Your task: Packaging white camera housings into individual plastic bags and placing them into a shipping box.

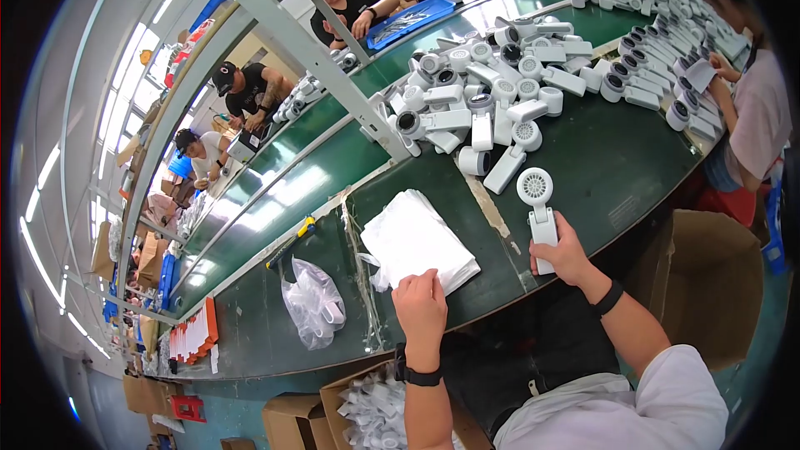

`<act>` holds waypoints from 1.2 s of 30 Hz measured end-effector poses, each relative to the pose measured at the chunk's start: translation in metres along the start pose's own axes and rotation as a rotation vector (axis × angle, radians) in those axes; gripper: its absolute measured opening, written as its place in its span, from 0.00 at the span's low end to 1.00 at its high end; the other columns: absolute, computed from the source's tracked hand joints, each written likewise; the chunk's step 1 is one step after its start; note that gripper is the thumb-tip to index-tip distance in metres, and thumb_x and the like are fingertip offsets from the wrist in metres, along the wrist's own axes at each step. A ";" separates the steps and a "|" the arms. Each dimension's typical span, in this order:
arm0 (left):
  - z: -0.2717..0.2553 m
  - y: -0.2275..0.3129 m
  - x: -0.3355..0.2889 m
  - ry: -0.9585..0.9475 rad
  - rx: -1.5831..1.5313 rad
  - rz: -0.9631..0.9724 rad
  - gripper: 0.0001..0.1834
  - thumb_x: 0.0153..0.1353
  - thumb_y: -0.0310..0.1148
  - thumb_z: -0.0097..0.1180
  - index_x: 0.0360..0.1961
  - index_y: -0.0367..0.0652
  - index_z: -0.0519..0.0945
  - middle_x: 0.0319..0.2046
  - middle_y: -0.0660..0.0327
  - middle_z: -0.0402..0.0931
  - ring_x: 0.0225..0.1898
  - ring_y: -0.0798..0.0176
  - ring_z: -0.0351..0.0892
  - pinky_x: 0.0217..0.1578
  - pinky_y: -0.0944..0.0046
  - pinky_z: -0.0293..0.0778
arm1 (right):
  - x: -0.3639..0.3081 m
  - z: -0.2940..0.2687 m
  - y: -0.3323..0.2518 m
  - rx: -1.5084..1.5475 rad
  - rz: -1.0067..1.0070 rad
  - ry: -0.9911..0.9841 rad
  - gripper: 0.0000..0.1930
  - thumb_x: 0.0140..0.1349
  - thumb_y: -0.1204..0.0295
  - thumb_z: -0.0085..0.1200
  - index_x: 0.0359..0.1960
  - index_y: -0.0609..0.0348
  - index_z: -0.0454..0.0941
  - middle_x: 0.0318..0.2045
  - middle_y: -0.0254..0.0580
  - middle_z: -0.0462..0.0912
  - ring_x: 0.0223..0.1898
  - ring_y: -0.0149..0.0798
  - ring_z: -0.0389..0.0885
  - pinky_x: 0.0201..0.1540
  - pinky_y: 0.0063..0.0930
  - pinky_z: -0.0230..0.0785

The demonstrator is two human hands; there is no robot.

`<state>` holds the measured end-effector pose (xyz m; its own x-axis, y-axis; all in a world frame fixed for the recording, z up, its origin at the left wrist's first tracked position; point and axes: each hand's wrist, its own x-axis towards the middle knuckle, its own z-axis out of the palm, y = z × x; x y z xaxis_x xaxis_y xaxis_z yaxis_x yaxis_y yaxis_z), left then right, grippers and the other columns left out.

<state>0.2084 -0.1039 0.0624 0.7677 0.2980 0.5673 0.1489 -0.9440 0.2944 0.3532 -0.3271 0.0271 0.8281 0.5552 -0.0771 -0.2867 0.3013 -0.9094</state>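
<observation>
A white handheld fan [542,225] with a round grille stands head away from me, and my right hand [567,254] is wrapped round its handle. At the near edge of a stack of thin white bags [417,237], my left hand [421,308] has its fingers curled together, pinching at the edge of a bag. The exact grip of the left fingertips is partly hidden by the hand. Both hands are over the near edge of the green table [400,187].
A large heap of white handheld fans [500,87] lies beyond the stack. Left are a crumpled clear plastic bag [312,304], a yellow-black cutter [292,242] and an orange box [196,333]. Below sits a carton of bagged items [375,408]. Co-workers [750,117] sit around.
</observation>
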 end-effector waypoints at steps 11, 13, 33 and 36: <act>-0.004 -0.009 0.005 0.017 -0.043 -0.014 0.06 0.54 0.24 0.61 0.34 0.39 0.83 0.31 0.54 0.82 0.36 0.51 0.79 0.39 0.56 0.72 | -0.001 0.001 0.001 -0.045 -0.030 -0.004 0.22 0.53 0.80 0.55 0.50 0.61 0.62 0.27 0.42 0.76 0.22 0.37 0.79 0.24 0.32 0.75; -0.005 -0.007 0.006 0.014 -0.049 -0.028 0.06 0.54 0.24 0.60 0.34 0.39 0.83 0.31 0.53 0.81 0.35 0.50 0.79 0.39 0.56 0.73 | -0.001 0.000 0.002 -0.039 -0.029 -0.009 0.22 0.53 0.80 0.56 0.50 0.61 0.62 0.27 0.42 0.76 0.22 0.37 0.79 0.24 0.32 0.76; -0.030 0.019 0.015 0.096 -0.517 -0.332 0.07 0.59 0.23 0.59 0.38 0.32 0.83 0.29 0.60 0.82 0.28 0.71 0.79 0.32 0.72 0.73 | -0.002 -0.002 0.004 -0.025 -0.038 -0.009 0.17 0.60 0.77 0.53 0.49 0.60 0.62 0.28 0.41 0.76 0.22 0.37 0.79 0.24 0.31 0.76; -0.028 0.020 0.014 0.012 -0.514 -0.418 0.08 0.59 0.24 0.60 0.39 0.32 0.82 0.29 0.61 0.82 0.29 0.72 0.79 0.32 0.73 0.73 | -0.003 -0.006 0.005 0.033 -0.031 -0.060 0.19 0.62 0.75 0.54 0.52 0.60 0.62 0.29 0.41 0.77 0.24 0.36 0.80 0.26 0.31 0.75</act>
<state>0.2044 -0.1148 0.0980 0.7020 0.6294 0.3332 0.1143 -0.5614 0.8196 0.3523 -0.3316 0.0209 0.8067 0.5906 -0.0236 -0.2779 0.3436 -0.8971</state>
